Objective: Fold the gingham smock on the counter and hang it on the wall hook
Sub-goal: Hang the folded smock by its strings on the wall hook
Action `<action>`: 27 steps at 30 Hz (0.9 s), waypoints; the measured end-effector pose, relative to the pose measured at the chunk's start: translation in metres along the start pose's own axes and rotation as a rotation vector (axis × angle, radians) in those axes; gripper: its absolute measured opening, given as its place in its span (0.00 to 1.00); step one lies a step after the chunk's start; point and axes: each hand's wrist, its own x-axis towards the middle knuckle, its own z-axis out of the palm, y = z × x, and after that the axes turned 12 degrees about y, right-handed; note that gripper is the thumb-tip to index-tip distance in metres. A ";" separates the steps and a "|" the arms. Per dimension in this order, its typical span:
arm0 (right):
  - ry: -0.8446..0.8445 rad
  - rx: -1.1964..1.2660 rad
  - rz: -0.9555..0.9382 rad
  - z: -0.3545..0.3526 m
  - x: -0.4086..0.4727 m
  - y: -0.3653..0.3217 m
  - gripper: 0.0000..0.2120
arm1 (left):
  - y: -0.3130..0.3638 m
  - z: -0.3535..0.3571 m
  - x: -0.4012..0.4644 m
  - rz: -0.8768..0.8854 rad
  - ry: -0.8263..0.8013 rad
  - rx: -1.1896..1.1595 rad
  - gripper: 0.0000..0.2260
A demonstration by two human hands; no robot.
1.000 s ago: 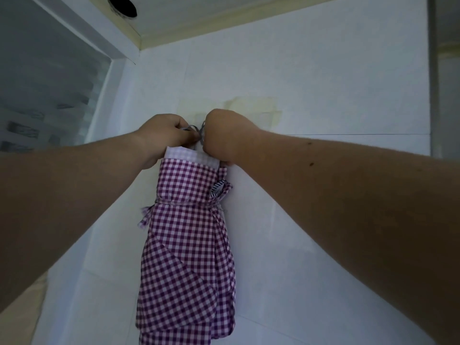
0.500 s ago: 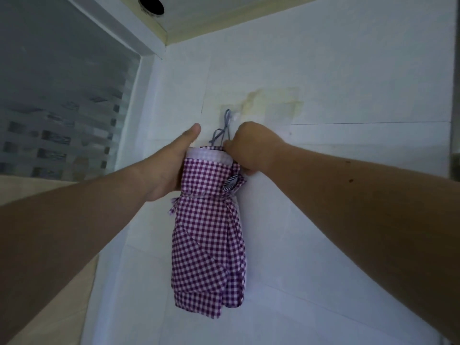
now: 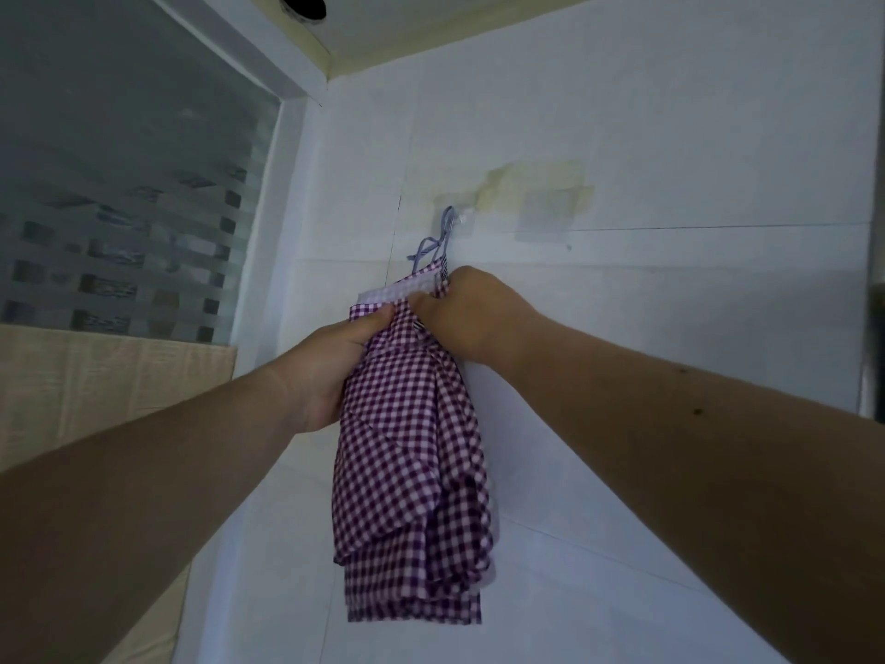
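Observation:
The folded purple-and-white gingham smock (image 3: 412, 462) hangs down the white tiled wall. Its thin blue-striped loop (image 3: 443, 234) runs up over a small clear wall hook (image 3: 460, 219). My left hand (image 3: 335, 371) grips the smock's upper left side, thumb on top of the cloth. My right hand (image 3: 467, 316) pinches the top edge at the right, just under the loop. The smock's pale inner band (image 3: 397, 292) shows between my two hands.
Yellowed tape marks and a clear adhesive pad (image 3: 546, 208) sit on the wall right of the hook. A frosted window (image 3: 124, 203) fills the left, with a beige panel (image 3: 96, 376) under it. A dark vertical edge (image 3: 874, 280) runs down the far right.
Both hands came down from the hook to the smock's top. The loop now shows over the hook. My left hand went from flat against the side to gripping the cloth.

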 end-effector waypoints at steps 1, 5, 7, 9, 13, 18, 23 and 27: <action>-0.029 -0.001 0.018 0.002 0.000 -0.001 0.17 | -0.002 0.000 0.000 -0.013 -0.006 -0.002 0.22; -0.108 0.061 0.068 0.008 -0.009 0.009 0.17 | -0.021 -0.005 0.000 -0.066 -0.069 0.012 0.21; -0.113 0.101 0.064 0.008 -0.010 0.014 0.19 | -0.028 -0.005 -0.001 -0.054 -0.068 0.019 0.20; -0.082 0.141 0.078 0.008 -0.007 0.012 0.17 | -0.026 -0.006 0.002 0.002 -0.022 0.008 0.21; -0.020 0.216 0.085 0.009 -0.003 0.011 0.15 | -0.020 -0.005 0.005 0.041 0.067 0.036 0.22; -0.039 0.210 0.060 0.019 -0.019 0.022 0.17 | -0.036 -0.007 -0.002 -0.012 -0.011 0.009 0.23; -0.033 0.291 0.143 0.024 -0.027 0.022 0.18 | -0.042 -0.011 -0.010 -0.067 -0.081 -0.035 0.22; -0.046 0.282 0.164 0.026 -0.036 0.027 0.17 | -0.048 -0.010 -0.013 -0.022 -0.020 0.002 0.22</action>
